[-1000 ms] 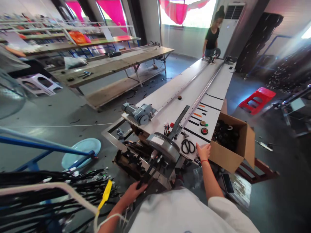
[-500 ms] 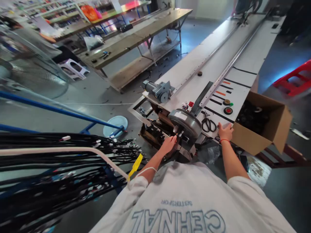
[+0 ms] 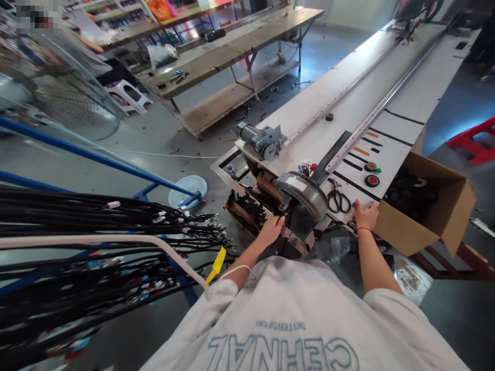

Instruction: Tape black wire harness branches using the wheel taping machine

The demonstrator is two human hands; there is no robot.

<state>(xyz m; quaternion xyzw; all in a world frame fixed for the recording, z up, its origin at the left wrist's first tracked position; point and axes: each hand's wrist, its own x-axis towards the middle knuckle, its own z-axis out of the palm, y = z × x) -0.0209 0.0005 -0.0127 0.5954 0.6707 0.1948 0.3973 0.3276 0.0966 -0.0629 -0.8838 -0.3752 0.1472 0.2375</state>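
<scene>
My left hand (image 3: 273,230) is closed in a pinch beside a grey round drum (image 3: 304,195) at the table's near end. Small dark ends show by its fingertips, too small to name. At the near edge of the white table, my right hand (image 3: 366,215) has its fingers curled in, and what they hold, if anything, is hidden. Black-handled scissors (image 3: 339,201) lie just left of it. Beyond this hand is a tape roll with a red centre (image 3: 372,181), beside a brown tape roll (image 3: 370,167).
A cardboard box (image 3: 410,226) with dark items stands right of the table. Bundled black cables (image 3: 116,226) hang on a blue rack at left. A grey motor (image 3: 255,138) is mounted at the table's left corner. A person sits at far left behind a fan.
The view has shifted, so the table sits further right. My left hand has drawn slightly away from the drum. My right hand's fingers are more curled at the same table edge.
</scene>
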